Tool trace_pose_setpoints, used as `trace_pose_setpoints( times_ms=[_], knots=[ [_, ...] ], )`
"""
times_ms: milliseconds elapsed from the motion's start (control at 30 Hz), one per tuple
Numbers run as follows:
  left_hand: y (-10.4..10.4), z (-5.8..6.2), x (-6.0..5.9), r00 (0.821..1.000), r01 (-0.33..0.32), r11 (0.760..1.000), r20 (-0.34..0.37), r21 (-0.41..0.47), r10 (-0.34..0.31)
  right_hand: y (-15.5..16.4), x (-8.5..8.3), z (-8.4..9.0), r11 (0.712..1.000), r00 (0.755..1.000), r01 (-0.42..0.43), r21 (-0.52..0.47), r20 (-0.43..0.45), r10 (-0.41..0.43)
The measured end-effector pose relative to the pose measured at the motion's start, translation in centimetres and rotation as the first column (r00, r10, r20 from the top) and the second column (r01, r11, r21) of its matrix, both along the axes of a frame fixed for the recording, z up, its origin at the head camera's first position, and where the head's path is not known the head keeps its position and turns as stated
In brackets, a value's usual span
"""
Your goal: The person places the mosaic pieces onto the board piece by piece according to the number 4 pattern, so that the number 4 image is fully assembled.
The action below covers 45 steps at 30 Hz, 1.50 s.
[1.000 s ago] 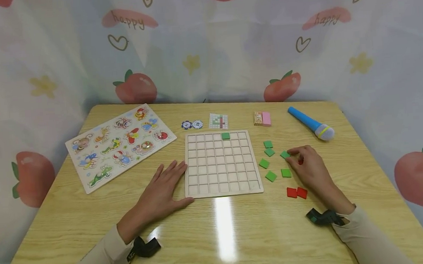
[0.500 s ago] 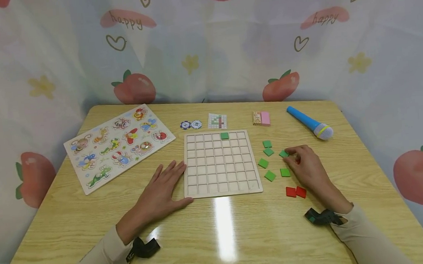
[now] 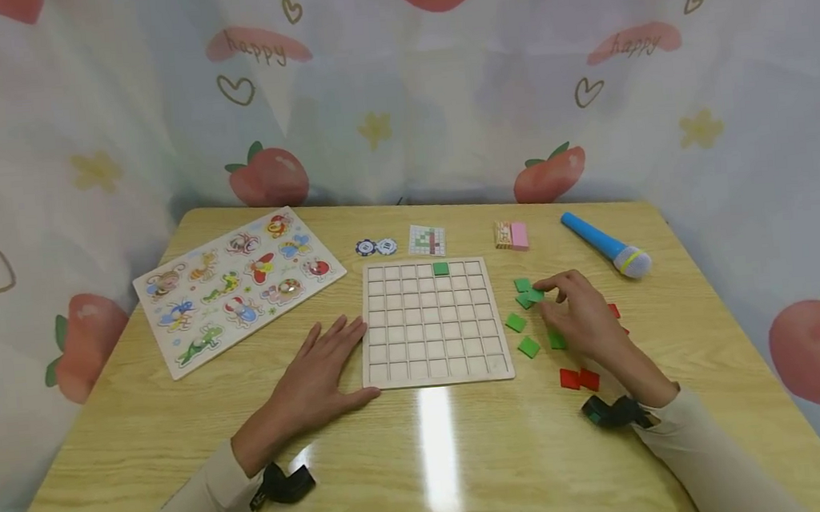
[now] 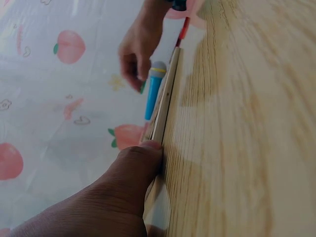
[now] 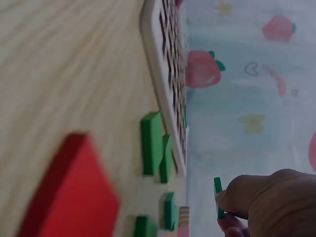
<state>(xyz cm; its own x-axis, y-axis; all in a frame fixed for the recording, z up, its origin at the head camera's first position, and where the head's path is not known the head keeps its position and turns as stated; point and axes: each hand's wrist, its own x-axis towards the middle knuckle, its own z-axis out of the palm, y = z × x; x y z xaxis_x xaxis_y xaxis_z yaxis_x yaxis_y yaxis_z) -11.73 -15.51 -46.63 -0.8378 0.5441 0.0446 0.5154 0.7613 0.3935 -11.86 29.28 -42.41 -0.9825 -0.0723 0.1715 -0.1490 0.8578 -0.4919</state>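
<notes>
My left hand point(image 3: 316, 380) rests flat on the table with its fingers spread, touching the left edge of a wooden grid board point(image 3: 429, 319). In the left wrist view its thumb point(image 4: 140, 160) lies against the board's side. One green tile point(image 3: 441, 269) sits in the board's top row. Right of the board, my right hand point(image 3: 580, 319) pinches a green square tile point(image 5: 218, 197) between thumb and fingers, held up off the table. Several loose green tiles point(image 3: 529, 348) lie under and beside that hand. Two red tiles point(image 3: 570, 378) lie nearer me, and more red shows behind the hand.
An insect peg puzzle point(image 3: 239, 289) lies at the left. Behind the board are two poker chips point(image 3: 376, 247), a small pattern card point(image 3: 426, 240) and a pink-and-patterned block point(image 3: 511, 235). A blue toy microphone point(image 3: 604, 243) lies at the back right. Patterned cloth hangs behind the table.
My right hand has lifted the green tile off the table and moved slightly left with it. Red tiles behind that hand have come into view. The left hand stays at the board.
</notes>
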Motion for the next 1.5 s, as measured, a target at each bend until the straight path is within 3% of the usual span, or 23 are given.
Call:
trace_pose_setpoints(
  times_ms=[233, 400, 600, 867, 1033, 1233, 1500],
  knots=[
    [0.0, 0.2, 0.2, 1.0, -0.013, 1.0, -0.011, -0.002, 0.013, -5.2, -3.1, 2.0, 0.971, 0.971, -0.238, -0.005, -0.032, 0.237],
    [0.5, 0.4, -0.1, 1.0, 0.018, 1.0, -0.01, -0.01, -0.018, -7.8, -4.9, 2.6, 0.942, 0.942, -0.332, 0.056, -0.03, 0.334],
    [0.1, 0.5, 0.0, 1.0, -0.01, 0.999, 0.001, -0.033, 0.01, -10.9, -7.7, 2.5, 0.893, 0.894, -0.447, 0.057, 0.041, 0.445],
    [0.2, 0.5, -0.1, 1.0, -0.007, 1.0, 0.007, -0.018, 0.007, -12.7, -9.5, 2.4, 0.885, 0.883, -0.464, 0.049, 0.104, 0.457],
    [0.2, 0.3, 0.0, 1.0, -0.009, 1.0, 0.01, -0.016, 0.009, -12.9, -10.0, 1.9, 0.881, 0.874, -0.472, 0.033, 0.152, 0.462],
    [0.2, 0.3, 0.0, 1.0, -0.009, 1.0, 0.0, -0.026, 0.009, -13.0, -10.3, 1.5, 0.869, 0.87, -0.486, 0.088, 0.144, 0.472],
    [0.2, 0.5, 0.1, 1.0, 0.0, 1.0, -0.027, -0.011, -0.001, -12.7, -10.9, 1.1, 0.869, 0.864, -0.488, 0.083, 0.184, 0.468]
  ],
)
